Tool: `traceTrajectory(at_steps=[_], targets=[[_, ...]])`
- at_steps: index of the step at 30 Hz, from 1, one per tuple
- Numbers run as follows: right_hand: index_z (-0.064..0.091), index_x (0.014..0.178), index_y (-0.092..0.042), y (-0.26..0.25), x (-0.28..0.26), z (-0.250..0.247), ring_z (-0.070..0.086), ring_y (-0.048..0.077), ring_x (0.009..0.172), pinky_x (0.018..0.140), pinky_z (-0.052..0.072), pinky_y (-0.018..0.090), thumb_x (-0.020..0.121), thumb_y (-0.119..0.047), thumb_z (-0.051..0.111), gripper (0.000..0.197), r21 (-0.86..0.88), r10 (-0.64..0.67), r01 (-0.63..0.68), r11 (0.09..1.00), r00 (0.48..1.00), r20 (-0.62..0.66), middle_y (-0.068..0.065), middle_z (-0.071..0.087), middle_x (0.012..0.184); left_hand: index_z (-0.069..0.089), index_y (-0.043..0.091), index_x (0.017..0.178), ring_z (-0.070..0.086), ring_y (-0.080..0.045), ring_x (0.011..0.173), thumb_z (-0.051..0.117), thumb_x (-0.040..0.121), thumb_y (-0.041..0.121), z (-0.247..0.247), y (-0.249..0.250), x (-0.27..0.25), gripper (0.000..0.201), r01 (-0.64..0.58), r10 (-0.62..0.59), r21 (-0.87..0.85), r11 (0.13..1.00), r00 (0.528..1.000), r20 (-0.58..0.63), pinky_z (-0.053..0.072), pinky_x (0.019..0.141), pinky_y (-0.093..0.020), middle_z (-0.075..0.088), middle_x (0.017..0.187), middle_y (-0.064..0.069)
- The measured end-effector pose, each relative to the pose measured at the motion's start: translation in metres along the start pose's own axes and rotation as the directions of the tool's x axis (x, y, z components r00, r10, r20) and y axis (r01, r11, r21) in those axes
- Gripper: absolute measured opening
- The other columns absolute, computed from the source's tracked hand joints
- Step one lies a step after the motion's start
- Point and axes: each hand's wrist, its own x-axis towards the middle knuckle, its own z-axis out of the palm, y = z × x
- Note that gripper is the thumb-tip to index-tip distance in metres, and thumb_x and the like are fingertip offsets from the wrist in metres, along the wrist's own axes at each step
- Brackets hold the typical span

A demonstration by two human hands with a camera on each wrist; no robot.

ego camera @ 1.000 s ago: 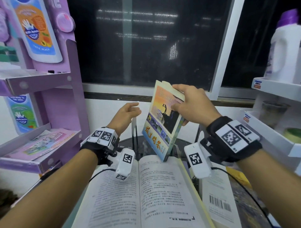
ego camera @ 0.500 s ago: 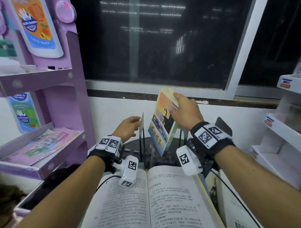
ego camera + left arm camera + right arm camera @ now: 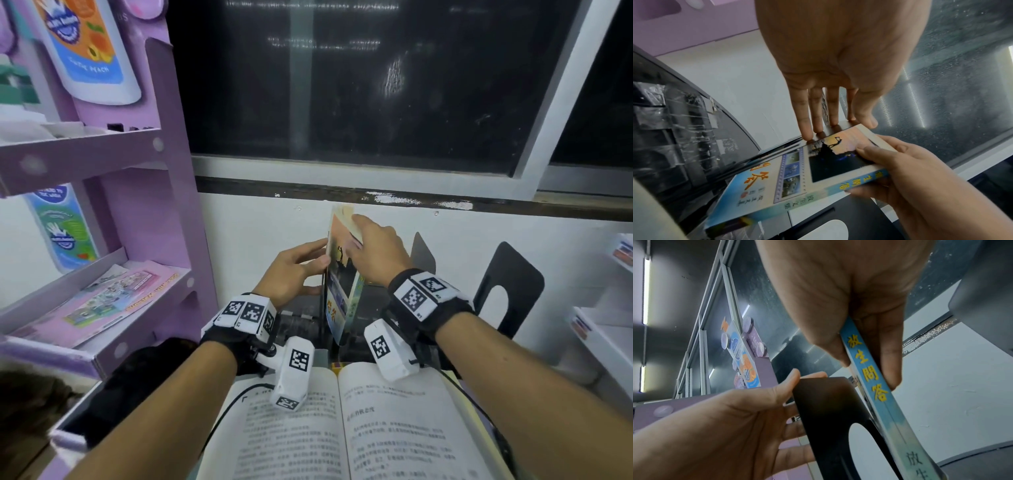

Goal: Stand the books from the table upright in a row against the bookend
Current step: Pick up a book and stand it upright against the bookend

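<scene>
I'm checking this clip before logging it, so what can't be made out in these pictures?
- Foot of the blue-spined paperback book: head view, hidden by the right wrist camera; whether it stands on the table is unclear.
- Black metal bookend: its base is cut off by the right wrist view's bottom edge.
- Open white-paged book: print too small to read, cut off below.

book spine (image 3: 869, 369): 放生問答 | poster bottle (image 3: 89, 51): PEACH
</scene>
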Motion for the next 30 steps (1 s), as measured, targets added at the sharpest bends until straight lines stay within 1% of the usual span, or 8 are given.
traceTrajectory(at_steps=[3, 9, 13, 17, 20, 22, 27, 30], targets=[[0.045, 0.131, -0.016, -0.004, 0.001, 0.000, 0.057, 0.040, 0.101, 0.079, 0.046, 0.038, 0.097, -0.031, 0.046, 0.038, 0.020, -0.059, 0.058, 0.998, 0.996, 0.069, 0.019, 0.061, 0.113, 0.056, 0.023, 0.133, 0.063, -0.007, 0.103, 0.057, 0.095, 0.017, -0.003, -0.002, 0.001, 0.038, 0.009, -0.009, -0.016, 1.000, 1.000, 0.017, 0.059, 0.069, -0.027, 0.063, 0.120, 0.009], [0.048, 0.122, -0.009, -0.012, -0.001, 0.000, 0.058, 0.034, 0.095, 0.068, 0.036, 0.030, 0.095, -0.022, 0.046, 0.029, 0.054, -0.113, 0.104, 0.993, 0.973, 0.202, 0.020, 0.062, 0.109, 0.051, 0.026, 0.135, 0.056, -0.010, 0.119, 0.056, 0.095, 0.016, -0.007, -0.006, 0.003, 0.042, 0.008, -0.006, -0.026, 1.000, 0.997, 0.072, 0.059, 0.076, -0.029, 0.059, 0.131, 0.008], [0.046, 0.132, -0.008, -0.016, -0.003, -0.007, 0.066, 0.031, 0.089, 0.079, 0.055, 0.041, 0.094, -0.025, 0.053, 0.042, 0.205, -0.084, 0.024, 0.978, 0.954, 0.289, 0.016, 0.062, 0.111, 0.052, 0.035, 0.126, 0.060, -0.001, 0.109, 0.053, 0.096, 0.013, -0.011, -0.008, 0.001, 0.037, 0.007, -0.001, -0.050, 0.999, 0.994, 0.112, 0.058, 0.079, -0.028, 0.062, 0.123, 0.015], [0.036, 0.140, -0.008, -0.016, -0.002, -0.009, 0.071, 0.034, 0.086, 0.083, 0.057, 0.046, 0.093, -0.021, 0.056, 0.052, 0.343, -0.076, -0.074, 0.936, 0.913, 0.402, 0.019, 0.064, 0.113, 0.055, 0.032, 0.127, 0.059, -0.009, 0.116, 0.055, 0.096, 0.015, -0.015, -0.010, 0.000, 0.035, 0.008, -0.003, -0.044, 0.999, 0.993, 0.120, 0.057, 0.085, -0.036, 0.061, 0.130, 0.009], [0.020, 0.152, -0.018, -0.012, 0.003, -0.007, 0.071, 0.030, 0.094, 0.086, 0.057, 0.043, 0.093, -0.023, 0.060, 0.071, 0.436, -0.077, -0.175, 0.883, 0.862, 0.501, 0.017, 0.049, 0.140, 0.054, 0.022, 0.134, 0.061, -0.014, 0.116, 0.056, 0.094, 0.015, -0.016, -0.011, 0.000, 0.041, 0.005, 0.001, -0.046, 0.999, 0.993, 0.119, 0.057, 0.085, -0.040, 0.061, 0.130, 0.004], [0.010, 0.155, -0.025, -0.010, 0.004, -0.006, 0.070, 0.028, 0.097, 0.088, 0.057, 0.042, 0.092, -0.024, 0.062, 0.081, 0.468, -0.093, -0.206, 0.860, 0.837, 0.540, 0.014, 0.037, 0.150, 0.055, 0.018, 0.134, 0.064, -0.016, 0.111, 0.059, 0.092, 0.014, -0.017, -0.013, 0.001, 0.042, 0.005, 0.003, -0.071, 0.997, 0.994, 0.105, 0.058, 0.082, -0.039, 0.063, 0.128, 0.001], [0.006, 0.154, -0.026, -0.009, 0.003, -0.004, 0.067, 0.028, 0.105, 0.089, 0.056, 0.044, 0.090, -0.018, 0.067, 0.089, 0.461, -0.135, -0.171, 0.871, 0.819, 0.558, 0.021, 0.047, 0.141, 0.057, 0.011, 0.132, 0.068, -0.020, 0.103, 0.063, 0.087, 0.003, -0.020, -0.015, 0.000, 0.046, -0.007, 0.016, -0.099, 0.995, 0.995, 0.098, 0.059, 0.077, -0.036, 0.065, 0.126, -0.002], [0.013, 0.152, -0.028, -0.008, 0.003, -0.002, 0.068, 0.032, 0.101, 0.089, 0.055, 0.046, 0.089, -0.011, 0.067, 0.085, 0.478, -0.120, -0.194, 0.857, 0.826, 0.550, 0.022, 0.055, 0.128, 0.054, 0.010, 0.134, 0.070, -0.024, 0.098, 0.064, 0.082, -0.011, -0.021, -0.018, 0.001, 0.057, -0.013, 0.023, -0.090, 0.996, 0.993, 0.113, 0.059, 0.077, -0.037, 0.063, 0.128, -0.005]])
